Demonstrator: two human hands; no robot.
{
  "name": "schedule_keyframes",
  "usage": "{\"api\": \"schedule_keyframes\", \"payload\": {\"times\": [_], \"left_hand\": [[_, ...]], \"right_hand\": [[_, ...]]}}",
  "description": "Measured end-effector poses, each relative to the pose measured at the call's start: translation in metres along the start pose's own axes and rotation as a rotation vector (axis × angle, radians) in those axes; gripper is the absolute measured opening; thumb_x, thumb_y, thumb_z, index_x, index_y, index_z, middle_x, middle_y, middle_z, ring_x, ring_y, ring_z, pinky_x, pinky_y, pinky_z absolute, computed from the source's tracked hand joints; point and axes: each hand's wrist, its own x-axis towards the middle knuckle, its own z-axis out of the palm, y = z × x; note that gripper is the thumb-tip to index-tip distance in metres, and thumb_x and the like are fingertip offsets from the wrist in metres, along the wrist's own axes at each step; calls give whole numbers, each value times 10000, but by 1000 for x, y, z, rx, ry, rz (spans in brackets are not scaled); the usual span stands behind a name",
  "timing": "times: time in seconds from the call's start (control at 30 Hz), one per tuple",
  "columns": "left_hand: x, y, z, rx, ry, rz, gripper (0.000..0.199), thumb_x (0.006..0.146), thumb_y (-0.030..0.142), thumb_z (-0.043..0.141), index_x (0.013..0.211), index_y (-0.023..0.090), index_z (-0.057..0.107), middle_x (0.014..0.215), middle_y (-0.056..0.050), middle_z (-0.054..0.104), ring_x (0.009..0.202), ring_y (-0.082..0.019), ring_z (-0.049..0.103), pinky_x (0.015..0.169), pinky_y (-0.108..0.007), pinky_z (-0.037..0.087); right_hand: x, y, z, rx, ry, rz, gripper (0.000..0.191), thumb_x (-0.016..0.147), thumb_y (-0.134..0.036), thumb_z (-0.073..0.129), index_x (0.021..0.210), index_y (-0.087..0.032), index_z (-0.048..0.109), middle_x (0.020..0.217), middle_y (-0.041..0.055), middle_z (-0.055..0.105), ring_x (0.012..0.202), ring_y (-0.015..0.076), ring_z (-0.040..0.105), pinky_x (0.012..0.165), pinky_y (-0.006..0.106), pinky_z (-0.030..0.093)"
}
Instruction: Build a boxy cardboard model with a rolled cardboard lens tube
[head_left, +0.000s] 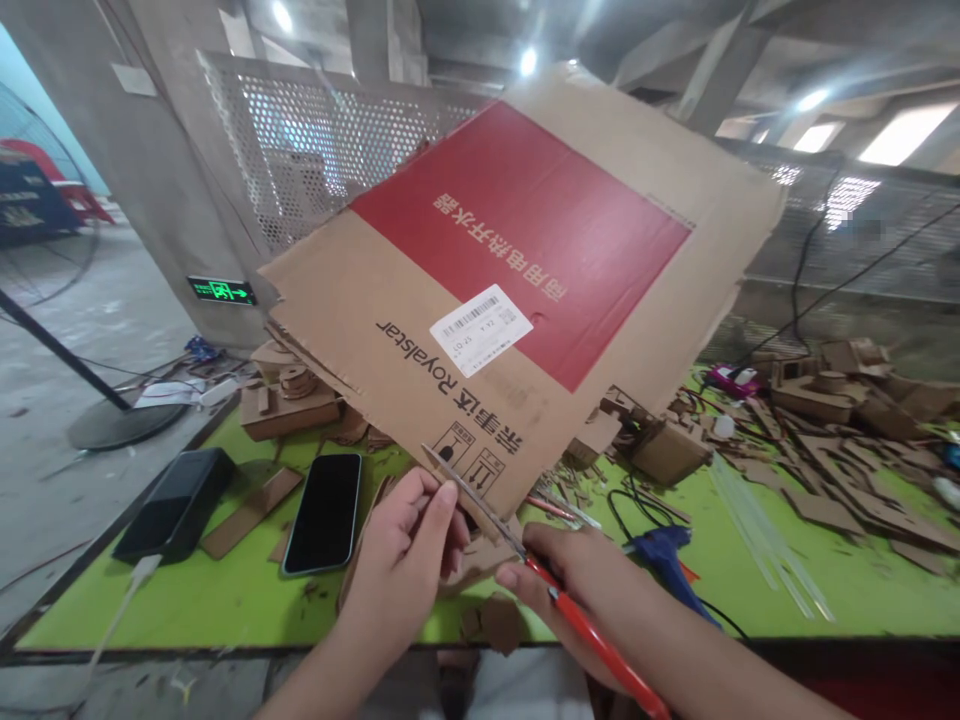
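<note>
A large cardboard sheet (352, 260), printed with a red panel and bearing a white label (481, 330), stands tilted above the table. Its near corner is pinched between the thumb and fingers of my left hand (409, 550). My right hand (574, 590) is closed around red-handled scissors (487, 515). The blade lies across the near corner of the sheet, close to my left thumb. Whether the second blade is behind the cardboard, I cannot see.
On the green table (247, 610) lie a phone (322, 515), a black device (176, 505) with a white cable, a blue glue gun (664, 555), clear glue sticks (765, 535) and cardboard scraps (847, 470). A cardboard model (289, 410) stands at the back left.
</note>
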Motion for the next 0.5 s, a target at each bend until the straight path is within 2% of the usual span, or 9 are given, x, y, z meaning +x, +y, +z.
{"api": "schedule_keyframes", "payload": {"times": [0.07,0.17,0.3,0.4,0.5], "left_hand": [[3,-2,1,-44,21,-19,509,972,648,731,768,197,610,647,5,641,523,-119,570,493,-221,467],[10,-2,3,-63,96,21,522,964,688,721,788,206,621,642,13,624,555,-134,569,520,-235,498],[14,1,3,-38,159,47,547,933,706,745,759,211,591,612,35,568,503,-112,517,455,-207,440],[11,2,2,-3,131,49,580,937,719,732,723,205,567,584,40,539,481,-94,477,437,-188,396],[5,4,1,6,81,43,579,956,721,713,742,205,562,576,48,526,478,-87,455,441,-180,384]], "right_hand": [[0,2,-1,10,-5,-25,432,1031,-613,611,866,-220,685,809,65,789,682,218,681,631,296,487],[0,-2,-6,23,9,-91,442,1035,-619,641,860,-217,701,783,61,777,707,223,692,650,294,513],[-4,-12,-17,48,-9,-160,374,1029,-589,684,1007,-220,743,850,81,803,812,268,741,753,333,570],[-7,-20,-28,80,-56,-214,366,1049,-560,657,1176,-225,728,1041,107,828,957,292,768,885,360,593],[-7,-26,-32,106,-105,-217,364,1078,-540,592,1259,-240,691,1132,96,819,1011,284,766,947,377,592]]}}
